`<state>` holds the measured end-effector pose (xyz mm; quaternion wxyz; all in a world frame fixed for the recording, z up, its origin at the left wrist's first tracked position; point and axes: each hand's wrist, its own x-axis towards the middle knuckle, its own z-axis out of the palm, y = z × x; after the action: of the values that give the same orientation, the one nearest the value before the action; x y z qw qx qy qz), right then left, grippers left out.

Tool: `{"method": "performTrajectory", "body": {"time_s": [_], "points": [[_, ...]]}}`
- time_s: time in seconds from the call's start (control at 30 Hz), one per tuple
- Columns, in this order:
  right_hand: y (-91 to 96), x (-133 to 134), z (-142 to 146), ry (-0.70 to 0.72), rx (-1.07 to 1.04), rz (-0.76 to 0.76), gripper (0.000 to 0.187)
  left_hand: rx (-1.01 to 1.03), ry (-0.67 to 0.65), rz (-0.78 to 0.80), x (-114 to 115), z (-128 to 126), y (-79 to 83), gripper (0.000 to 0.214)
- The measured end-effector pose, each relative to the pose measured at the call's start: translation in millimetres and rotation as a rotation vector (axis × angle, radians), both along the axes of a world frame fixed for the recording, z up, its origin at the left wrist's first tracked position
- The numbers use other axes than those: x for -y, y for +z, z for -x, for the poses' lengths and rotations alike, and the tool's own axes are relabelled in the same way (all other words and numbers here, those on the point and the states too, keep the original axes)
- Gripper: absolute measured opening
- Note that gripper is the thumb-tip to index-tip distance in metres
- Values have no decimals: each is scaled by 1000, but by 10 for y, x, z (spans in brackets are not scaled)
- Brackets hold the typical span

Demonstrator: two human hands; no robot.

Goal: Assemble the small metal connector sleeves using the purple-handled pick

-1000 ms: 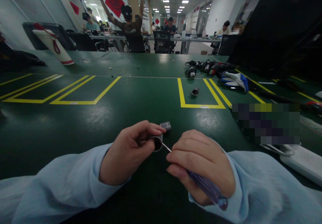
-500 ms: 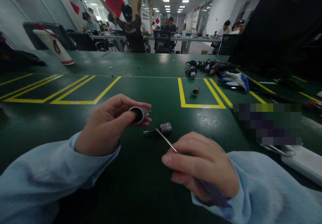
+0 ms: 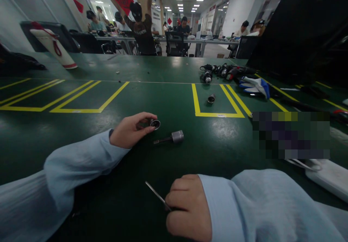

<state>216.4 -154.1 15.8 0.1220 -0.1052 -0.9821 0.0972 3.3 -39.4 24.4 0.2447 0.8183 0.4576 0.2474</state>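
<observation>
My left hand (image 3: 129, 131) pinches a small hollow metal cup (image 3: 155, 124) between thumb and fingers, its round mouth turned towards me. Just right of it, a metal cylinder with a thin dark shaft (image 3: 178, 136) lies on its side on the green table (image 3: 122, 191). Closer to me, my right hand (image 3: 187, 207) is closed round a screwdriver (image 3: 155, 193). Only the slim metal shaft shows, pointing up and left; the fist hides the handle. Neither hand touches the cylinder with the shaft.
Another metal cup (image 3: 211, 98) lies inside a yellow tape outline (image 3: 199, 114). Behind it are several dark metal parts (image 3: 208, 77) and a blue-white glove (image 3: 255, 86). A white case (image 3: 327, 178) lies at right, a white-red cylinder (image 3: 56, 48) far left. People sit beyond.
My left hand has moved forward and lower with the metal cup, which has tilted. My right hand has drawn back towards me with the screwdriver and turned palm down. The cylinder stays put.
</observation>
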Motion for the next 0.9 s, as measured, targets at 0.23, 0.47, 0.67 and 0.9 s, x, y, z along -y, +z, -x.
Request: {"method": "performTrajectory", "body": {"time_s": [0.23,0.47,0.67,0.9], "points": [[-57,9,15,28,-62,28,8,-172,-101,-191,-85,19,-98,38],[-134,28,45,-78,-153,-52,11,-262,-225,-449,19,-199,-36,38],[-20,-5,-67,-180,-417,53,15,-388,-280,-481,38,-387,-107,36],[89,-15,-174,-638,-803,945,38,-302,-246,-509,56,-359,-197,30]]}}
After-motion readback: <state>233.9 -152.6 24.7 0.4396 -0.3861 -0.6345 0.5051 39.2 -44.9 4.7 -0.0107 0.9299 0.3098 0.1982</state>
